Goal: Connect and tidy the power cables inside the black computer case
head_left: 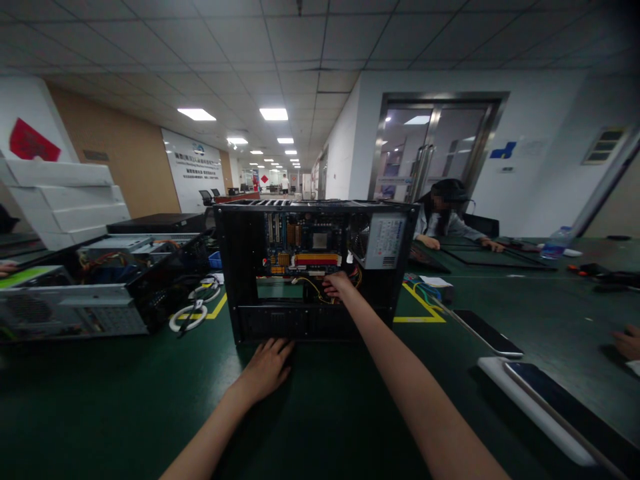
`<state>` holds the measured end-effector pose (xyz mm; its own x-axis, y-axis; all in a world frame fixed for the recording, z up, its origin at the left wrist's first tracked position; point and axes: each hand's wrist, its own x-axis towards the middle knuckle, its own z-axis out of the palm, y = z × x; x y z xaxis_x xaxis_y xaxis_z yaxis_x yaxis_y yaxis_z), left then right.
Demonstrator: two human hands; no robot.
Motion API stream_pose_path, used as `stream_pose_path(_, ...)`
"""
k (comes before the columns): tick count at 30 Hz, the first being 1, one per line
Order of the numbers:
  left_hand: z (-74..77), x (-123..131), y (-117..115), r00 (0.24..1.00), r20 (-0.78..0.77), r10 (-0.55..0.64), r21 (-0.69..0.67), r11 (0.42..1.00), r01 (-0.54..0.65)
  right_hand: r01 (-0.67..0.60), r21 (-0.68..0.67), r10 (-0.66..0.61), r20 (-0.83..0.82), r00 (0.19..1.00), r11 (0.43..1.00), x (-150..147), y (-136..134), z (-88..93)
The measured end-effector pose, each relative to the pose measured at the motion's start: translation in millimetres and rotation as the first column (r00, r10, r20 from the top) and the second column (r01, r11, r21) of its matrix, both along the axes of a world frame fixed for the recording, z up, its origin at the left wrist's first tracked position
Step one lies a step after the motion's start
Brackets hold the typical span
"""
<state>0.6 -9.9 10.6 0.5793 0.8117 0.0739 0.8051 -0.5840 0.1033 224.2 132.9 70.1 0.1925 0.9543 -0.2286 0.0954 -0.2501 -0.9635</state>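
Observation:
A black computer case (pixel 270 323) stands upright in front of me, its side open. Inside it are a motherboard (pixel 305 240) with red and yellow memory slots, and a silver power supply (pixel 384 240) at the upper right. My right hand (pixel 340 287) reaches into the case just below the memory slots, fingers bent together among the cables (pixel 313 287). What its fingertips hold, if anything, is too small to make out. My left hand (pixel 267 367) lies on the table with fingers stretched out, their tips at the case's lower front edge.
Opened computer cases (pixel 105 293) and a coiled white cable (pixel 189 319) are on the left. Phones (pixel 487 332) and a white power bank (pixel 535 410) lie at right. Across the green table (pixel 320 427) sits a person (pixel 445 210) near a water bottle (pixel 556 243). Another person's hand (pixel 629 343) shows at the right edge.

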Motion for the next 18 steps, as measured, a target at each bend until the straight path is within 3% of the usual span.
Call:
stream_pose_path(2,0.6,0,0,1.0,-0.004,0.005,0.006,1.0,-0.005,0.01,0.086,-0.022,0.132,0.991,0.996,-3,1,-2.1)
stream_pose_path(5,-0.1,0,0,1.0,-0.009,0.015,0.008,1.0,-0.014,-0.087,0.145,0.038,0.31,0.95,0.986,-7,4,-5.8)
stream_pose_path(13,-2.3,-1,1,1.0,-0.002,0.013,0.001,1.0,-0.013,-0.373,0.074,0.279,0.534,0.798,0.925,-16,10,-15.8)
stream_pose_path(15,-1.7,-1,1,1.0,-0.003,0.011,0.0,1.0,-0.011,-0.447,0.023,0.352,0.583,0.733,0.894,-17,12,-18.7)
stream_pose_path(18,-2.0,-1,1,1.0,-0.009,0.003,0.009,1.0,-0.003,-0.574,-0.099,0.48,0.672,0.563,0.813,-16,17,-24.5)
